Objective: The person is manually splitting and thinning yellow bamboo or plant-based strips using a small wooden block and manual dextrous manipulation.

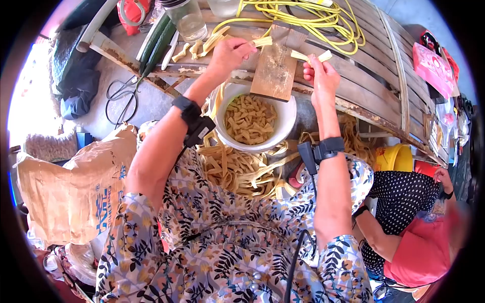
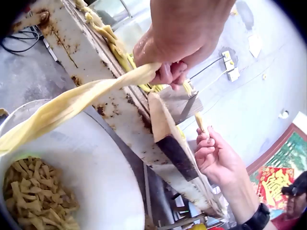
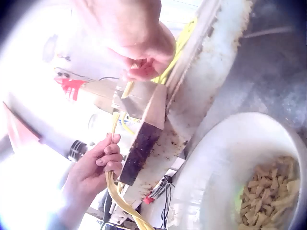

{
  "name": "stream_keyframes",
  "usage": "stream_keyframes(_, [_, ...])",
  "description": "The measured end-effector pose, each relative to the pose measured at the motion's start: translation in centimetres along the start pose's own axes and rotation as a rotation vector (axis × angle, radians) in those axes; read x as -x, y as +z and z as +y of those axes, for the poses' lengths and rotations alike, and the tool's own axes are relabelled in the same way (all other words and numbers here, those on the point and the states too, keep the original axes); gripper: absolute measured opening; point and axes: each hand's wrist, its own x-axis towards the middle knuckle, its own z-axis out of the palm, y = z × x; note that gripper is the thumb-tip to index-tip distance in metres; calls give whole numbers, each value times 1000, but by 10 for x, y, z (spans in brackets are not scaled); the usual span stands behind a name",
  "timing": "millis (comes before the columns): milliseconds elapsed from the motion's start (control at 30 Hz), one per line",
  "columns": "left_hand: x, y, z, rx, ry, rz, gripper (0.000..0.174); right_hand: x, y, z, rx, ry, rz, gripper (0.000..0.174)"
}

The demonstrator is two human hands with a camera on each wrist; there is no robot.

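My left hand (image 1: 230,56) grips a long pale-yellow strip (image 2: 72,108) near its end. A short end pokes out past the fingertips, and the rest trails down beside the basin. My right hand (image 1: 323,78) pinches a short pale-yellow piece (image 3: 127,89) between thumb and fingers. Between the hands, a wooden board (image 1: 275,73) juts over the table's near edge. Directly below it stands a white basin (image 1: 286,121) holding many short cut pieces (image 1: 248,120). A heap of long strips (image 1: 232,169) lies between the basin and my lap.
On the slatted table (image 1: 353,76) lie a coiled yellow cable (image 1: 323,30), a large green cucumber-like vegetable (image 1: 157,43) and a clear jar (image 1: 188,22). A brown paper sack (image 1: 76,182) stands at left. Another person (image 1: 419,237) sits at right near a yellow bucket (image 1: 396,158).
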Motion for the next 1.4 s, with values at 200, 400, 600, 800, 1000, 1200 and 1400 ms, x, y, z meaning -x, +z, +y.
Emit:
stream_keyframes(200, [43, -11, 17, 306, -20, -307, 19, 70, 7, -31, 358, 22, -457, 21])
stream_keyframes(400, [62, -2, 21, 12, 74, -376, 18, 83, 2, -34, 609, -492, -272, 36])
stream_keyframes(600, [79, 4, 30, 330, -144, -548, 23, 75, 1, -30, 167, -181, -454, 16])
stream_keyframes(800, [71, 4, 7, 292, -103, -423, 18, 61, -15, -37, 349, -384, -463, 25])
stream_keyframes(1000, [93, 36, 25, -431, 793, -126, 12, 64, -11, -29, 539, -125, -559, 23])
stream_keyframes(1200, [96, 25, 25, -407, 845, -225, 14, 83, -22, -15, 724, 296, -816, 19])
stream_keyframes(1400, [79, 2, 19, 200, 33, -428, 29, 104, -2, -48, -150, 402, -1160, 39])
